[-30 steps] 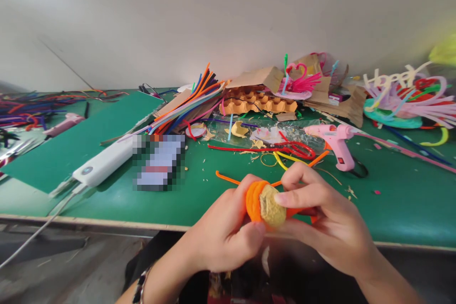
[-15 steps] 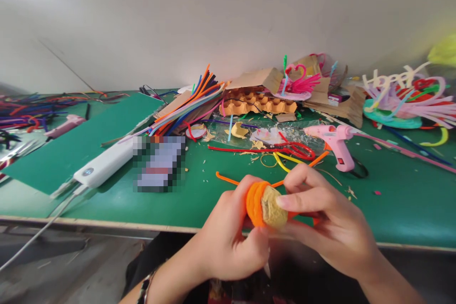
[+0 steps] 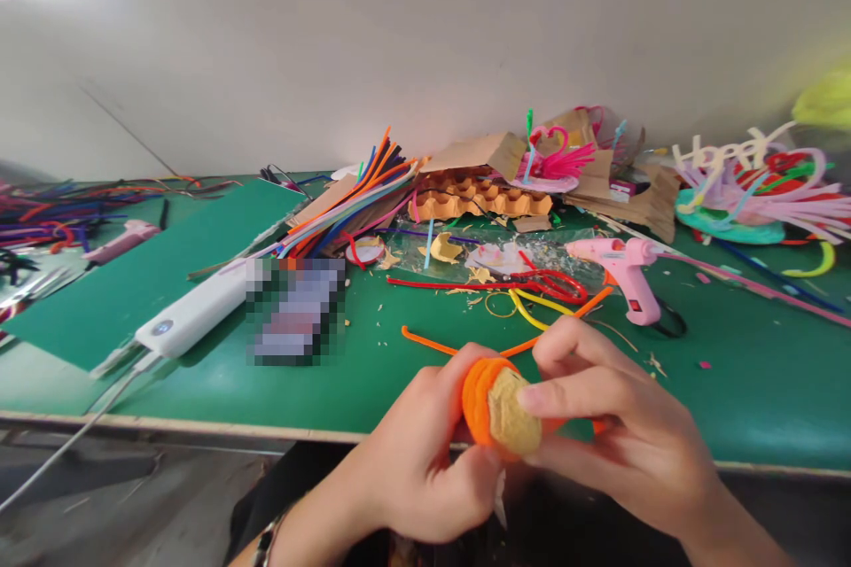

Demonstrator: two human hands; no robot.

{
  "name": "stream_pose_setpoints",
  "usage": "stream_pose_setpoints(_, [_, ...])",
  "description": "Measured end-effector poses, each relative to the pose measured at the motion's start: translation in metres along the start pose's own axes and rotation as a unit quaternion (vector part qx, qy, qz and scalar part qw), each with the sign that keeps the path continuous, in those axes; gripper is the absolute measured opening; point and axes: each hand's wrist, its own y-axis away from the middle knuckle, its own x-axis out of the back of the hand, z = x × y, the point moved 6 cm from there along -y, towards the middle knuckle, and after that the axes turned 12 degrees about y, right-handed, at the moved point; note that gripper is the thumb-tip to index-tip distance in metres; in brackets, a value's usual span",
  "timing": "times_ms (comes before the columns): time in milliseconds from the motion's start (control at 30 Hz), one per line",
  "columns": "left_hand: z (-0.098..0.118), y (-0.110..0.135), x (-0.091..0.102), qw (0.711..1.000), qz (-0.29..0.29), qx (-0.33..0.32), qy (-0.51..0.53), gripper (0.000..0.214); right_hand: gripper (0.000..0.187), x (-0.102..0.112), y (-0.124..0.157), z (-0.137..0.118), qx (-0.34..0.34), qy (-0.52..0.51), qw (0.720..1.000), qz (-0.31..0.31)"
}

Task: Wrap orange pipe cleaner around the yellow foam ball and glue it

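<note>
Between hands: tan pulp cup (image 3: pixel 515 412) wound in orange pipe cleaner (image 3: pixel 475 390). left hand (image 3: pixel 425 461) clamps coil, right hand (image 3: pixel 618 434) pinches domed end; loose tail trails away leftward.

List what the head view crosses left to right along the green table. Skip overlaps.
loose pipe cleaners → white power bank → pipe cleaner bundle → orange-wrapped lump → pink glue gun → "Happy" decoration. The egg tray is left out because it sits above the lump's span.
</note>
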Motion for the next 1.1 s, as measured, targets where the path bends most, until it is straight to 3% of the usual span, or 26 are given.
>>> stream_pose_setpoints(133, [-0.003, -0.001, -0.002, 0.999, -0.023, 0.034, 0.029, 0.012, 0.019, 0.001, -0.001, -0.002, 0.009, 0.021, 1.000, 0.005])
stream_pose_setpoints(300, [-0.014, 0.001, 0.001, 0.991, 0.021, 0.106, 0.083, 0.004, 0.018, 0.007, -0.002, 0.001, -0.009, 0.124, 0.992, 0.033])
stream_pose_setpoints(567, [-0.021, 0.007, 0.001, 0.982, 0.084, 0.124, 0.114, 0.022, 0.018, 0.006, -0.002, 0.007, -0.060, 0.129, 0.989, 0.048])
stream_pose_setpoints(867, [-0.029, 0.016, 0.001, 0.971, 0.139, 0.129, 0.149, 0.026, 0.015, 0.004, -0.005, 0.002, -0.023, 0.190, 0.980, 0.055])
stream_pose_setpoints(967, [-0.032, 0.015, -0.001, 0.951, 0.146, 0.153, 0.225, 0.024, 0.014, 0.003, -0.005, -0.001, -0.012, 0.203, 0.977, 0.056])
stream_pose_setpoints(1100, [-0.040, 0.010, -0.009, 0.896, 0.122, 0.189, 0.384, 0.024, 0.015, 0.004, -0.004, -0.001, -0.016, 0.200, 0.978, 0.052])
